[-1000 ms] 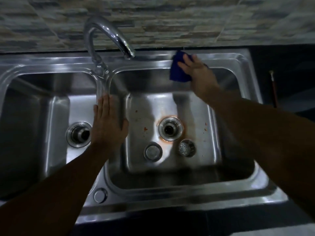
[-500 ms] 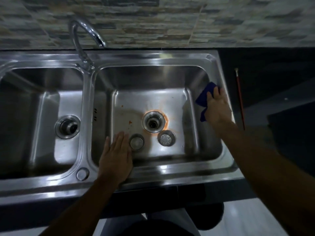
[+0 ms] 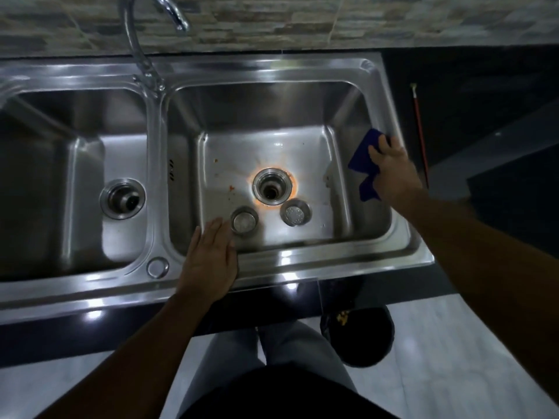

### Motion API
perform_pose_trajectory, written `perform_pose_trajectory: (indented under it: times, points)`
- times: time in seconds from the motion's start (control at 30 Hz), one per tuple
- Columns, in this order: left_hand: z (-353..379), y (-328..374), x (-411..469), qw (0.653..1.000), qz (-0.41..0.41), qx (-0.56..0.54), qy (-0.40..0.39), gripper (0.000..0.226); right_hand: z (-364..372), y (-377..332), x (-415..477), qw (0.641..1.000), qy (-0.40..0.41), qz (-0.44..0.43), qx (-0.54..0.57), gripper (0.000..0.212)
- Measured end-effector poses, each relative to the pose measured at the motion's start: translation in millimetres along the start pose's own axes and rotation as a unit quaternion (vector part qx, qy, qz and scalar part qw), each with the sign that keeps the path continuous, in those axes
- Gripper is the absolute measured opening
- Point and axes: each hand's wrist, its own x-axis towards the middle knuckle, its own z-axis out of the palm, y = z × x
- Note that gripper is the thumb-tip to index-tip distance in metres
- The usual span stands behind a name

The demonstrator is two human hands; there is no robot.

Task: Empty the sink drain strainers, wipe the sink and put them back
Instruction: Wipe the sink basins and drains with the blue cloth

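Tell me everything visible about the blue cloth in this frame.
The dark blue cloth looks soft and crumpled, one corner pointing up, another hanging down. It lies against the right inner wall of the stainless steel right basin, just below the rim. The right hand presses it there, covering its right part. Wetness cannot be told.

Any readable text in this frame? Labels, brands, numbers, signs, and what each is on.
None readable.
Sink: no stamp or brand visible.
Faucet: no marking.
Strainers: only holes, no print.
Cloth: plain blue, no tag showing.
Bin: dark, no label visible.
Tiles: pattern only.
Slots in the basin wall are cut-outs, not characters.
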Motion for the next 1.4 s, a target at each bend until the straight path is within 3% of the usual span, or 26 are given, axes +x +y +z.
perform_pose_trajectory:
  times: [0.13,0.33,0.4,0.57,0.7,0.8,1.0,1.13,1.4]
  points:
    - [-16,-21,-11,0.997,0.069,0.042,-0.010,0.058,27,11,-71,0.999,0.006,-0.025,0.036,0.069]
    - [-40,-77,-39,0.997,0.021,0.075,0.010,0.059,54,-20,-136,0.989,0.054,0.029,0.134,0.065]
    - [-44,-95,-47,0.996,0.012,0.084,0.000,0.063,55,-57,-139,0.982,0.046,0.023,0.183,0.060]
    - [-43,-117,-69,0.997,-0.038,0.062,-0.007,0.062,62,-201,-148,0.956,0.061,-0.124,0.258,0.056]
    - [-44,-126,-75,0.998,-0.037,0.047,-0.014,0.061,76,-311,-137,0.951,0.045,-0.177,0.250,0.065]
    - [-43,-127,-77,0.998,-0.032,0.048,-0.015,0.057,84,-345,-128,0.967,0.037,-0.170,0.188,0.068]
    - [-43,-136,-71,0.999,-0.005,0.012,-0.030,0.067,75,-300,-140,0.963,0.045,-0.172,0.202,0.066]
    - [-53,-132,-45,0.998,-0.031,-0.060,0.010,0.065,61,-262,-128,0.953,0.053,-0.153,0.258,0.054]
    - [-73,-109,62,0.990,-0.031,-0.099,0.092,0.055,51,-217,-25,0.896,0.036,0.083,0.434,0.050]
